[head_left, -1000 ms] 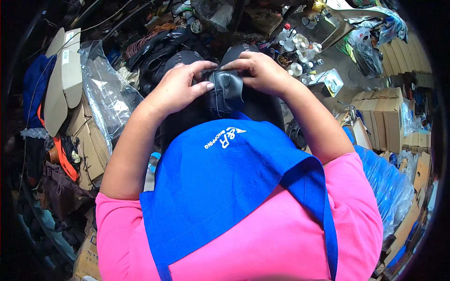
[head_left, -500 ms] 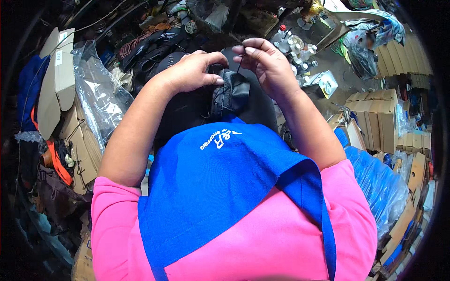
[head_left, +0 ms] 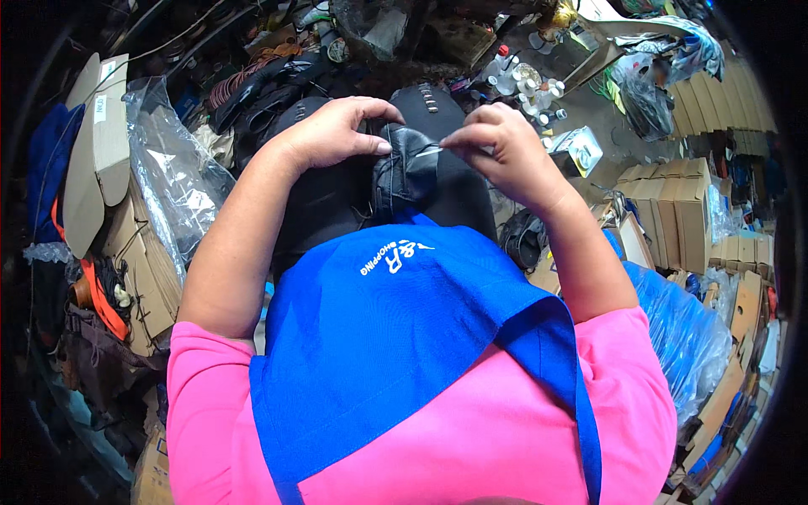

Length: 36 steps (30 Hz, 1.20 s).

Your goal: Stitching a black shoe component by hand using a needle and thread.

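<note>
A black leather piece (head_left: 412,168), with a seam along one side, lies over my dark-trousered lap. It looks like part of a shoe, but its exact kind does not show. My left hand (head_left: 345,133) grips its far left edge, thumb on the near side and fingers hidden behind. Just right of the leather, my right hand (head_left: 497,147) is closed in a pinch on a thin, pale needle-like tool (head_left: 429,152). The tool points left, its tip at the leather; whether it pierces it I cannot tell.
A blue apron (head_left: 396,337) covers my front. Clear plastic sheeting (head_left: 181,177) and cardboard pieces (head_left: 109,151) stand at left. White bottles (head_left: 526,80) stand on the floor at far right, with stacked cardboard (head_left: 673,206) and a plastic-wrapped blue bundle (head_left: 673,337) nearer.
My right hand has come down and slightly right from above the leather, where it drew up a dark thread. Now it holds the pale tool against the leather. My left hand has shifted slightly.
</note>
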Motion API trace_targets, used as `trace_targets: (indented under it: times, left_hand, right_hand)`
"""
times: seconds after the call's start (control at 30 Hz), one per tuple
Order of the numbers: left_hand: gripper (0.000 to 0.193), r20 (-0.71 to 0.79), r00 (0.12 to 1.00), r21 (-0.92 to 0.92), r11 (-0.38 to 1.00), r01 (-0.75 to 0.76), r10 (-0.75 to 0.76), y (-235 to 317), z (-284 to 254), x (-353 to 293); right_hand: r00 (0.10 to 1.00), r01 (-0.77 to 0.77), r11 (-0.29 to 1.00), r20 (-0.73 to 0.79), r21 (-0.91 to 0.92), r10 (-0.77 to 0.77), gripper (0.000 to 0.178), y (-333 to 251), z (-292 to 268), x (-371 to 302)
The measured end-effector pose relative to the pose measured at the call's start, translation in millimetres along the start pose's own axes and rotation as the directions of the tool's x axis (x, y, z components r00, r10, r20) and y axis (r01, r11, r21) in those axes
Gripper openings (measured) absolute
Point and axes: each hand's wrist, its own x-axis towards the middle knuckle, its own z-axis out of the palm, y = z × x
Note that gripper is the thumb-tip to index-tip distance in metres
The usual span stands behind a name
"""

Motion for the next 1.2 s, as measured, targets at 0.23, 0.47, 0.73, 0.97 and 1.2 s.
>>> trace_targets:
  times: [0.23,0.47,0.73,0.97,1.2]
  left_hand:
    - [0.043,-0.008,0.999,-0.075,0.996,0.037,-0.038,0,1,1]
    - [0.040,-0.059,0.998,-0.064,0.998,0.004,-0.008,-4,3,1]
    - [0.042,-0.028,1.000,-0.082,0.997,0.011,-0.014,-2,3,1]
    - [0.042,0.030,0.998,-0.066,0.996,0.062,-0.060,0,1,3]
    - [0.033,-0.010,1.000,-0.117,0.993,0.014,-0.015,-10,7,7]
  right_hand:
    - [0.999,-0.037,0.983,0.015,-0.180,0.040,0.018,-6,4,1]
    - [0.998,-0.047,0.994,0.029,-0.096,0.050,0.018,-5,9,4]
    - [0.991,-0.053,0.999,0.120,0.005,0.052,0.017,-2,12,10]
    - [0.933,-0.331,0.781,0.308,0.530,0.186,0.020,20,29,12]
    - [0.938,-0.324,0.723,0.306,0.610,0.163,0.017,32,43,11]
